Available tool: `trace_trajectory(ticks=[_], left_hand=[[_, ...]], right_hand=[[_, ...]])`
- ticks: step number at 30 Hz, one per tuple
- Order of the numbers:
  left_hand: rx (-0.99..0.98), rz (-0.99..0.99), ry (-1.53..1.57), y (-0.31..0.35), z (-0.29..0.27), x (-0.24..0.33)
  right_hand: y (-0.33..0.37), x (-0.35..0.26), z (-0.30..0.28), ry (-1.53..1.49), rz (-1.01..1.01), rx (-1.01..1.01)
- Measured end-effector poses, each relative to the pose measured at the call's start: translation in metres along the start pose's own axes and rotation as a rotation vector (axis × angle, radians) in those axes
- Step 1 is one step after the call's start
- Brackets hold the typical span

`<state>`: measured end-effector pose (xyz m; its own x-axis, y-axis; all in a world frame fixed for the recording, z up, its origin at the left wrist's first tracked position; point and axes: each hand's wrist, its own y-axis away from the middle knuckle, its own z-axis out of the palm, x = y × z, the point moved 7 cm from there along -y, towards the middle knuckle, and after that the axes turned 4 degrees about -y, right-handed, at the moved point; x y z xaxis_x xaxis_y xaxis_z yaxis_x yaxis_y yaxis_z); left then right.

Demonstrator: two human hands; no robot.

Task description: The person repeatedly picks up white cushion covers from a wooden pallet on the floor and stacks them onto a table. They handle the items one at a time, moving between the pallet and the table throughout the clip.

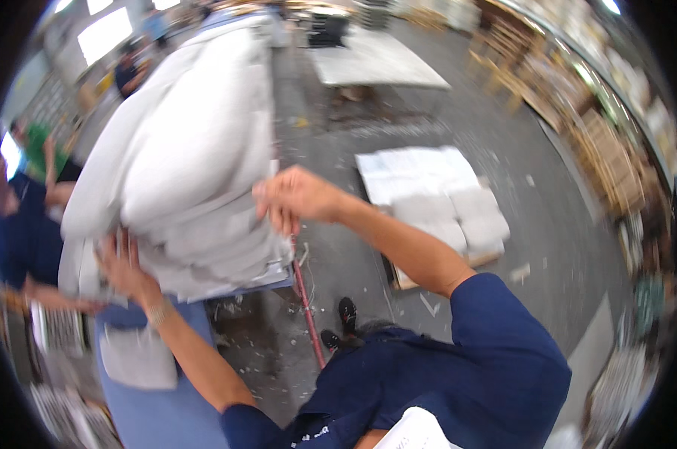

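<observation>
A tall pile of pale, thick, soft fabric pieces (196, 127) lies along a long table in front of me. My left hand (127, 266) rests against the pile's near left end, fingers spread and touching the fabric. Beside the pile's right edge I hold up my right hand (297, 198), with thumb and fingers drawn together. It is blurred, and whatever it may be pinching is too small to make out. Below my left hand, a folded pale fabric piece (138, 359) sits on a blue surface (159, 415).
A low pallet with stacked white and beige pieces (432, 213) stands on the floor to my right. Farther off is a white-topped table (380, 61). A red rail (306, 310) runs beside my feet. At left, a person in dark blue (28, 232) stands close to the pile.
</observation>
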<state>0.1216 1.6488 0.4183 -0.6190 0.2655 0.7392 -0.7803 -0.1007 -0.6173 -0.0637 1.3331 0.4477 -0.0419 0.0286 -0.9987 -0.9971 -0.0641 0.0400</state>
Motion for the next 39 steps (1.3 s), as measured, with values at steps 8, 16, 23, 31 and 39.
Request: trace_trajectory(ticks=[8, 16, 23, 31, 39], left_hand=[[-0.233, -1.197, -0.298, 0.425, 0.011, -0.085], [-1.797, -0.878, -0.212, 0.555, 0.238, -0.03], [-1.3, -0.325, -0.184, 0.52, 0.501, 0.027], [-1.712, -1.01, 0.141, 0.851, 0.548, 0.151], [-2.021, -1.254, 0.078, 1.017, 0.653, 0.162]], right_hand=[[0.405, 0.408, -0.082, 0.395, 1.067, 0.722], [0.715, 0.543, 0.095, -0.198, 1.272, 1.305], [0.833, 0.596, 0.103, -0.093, 1.124, 1.603], [0.979, 0.524, 0.002, -0.779, 0.487, 2.101], [1.007, 0.57, -0.077, -0.982, 0.601, 1.905]])
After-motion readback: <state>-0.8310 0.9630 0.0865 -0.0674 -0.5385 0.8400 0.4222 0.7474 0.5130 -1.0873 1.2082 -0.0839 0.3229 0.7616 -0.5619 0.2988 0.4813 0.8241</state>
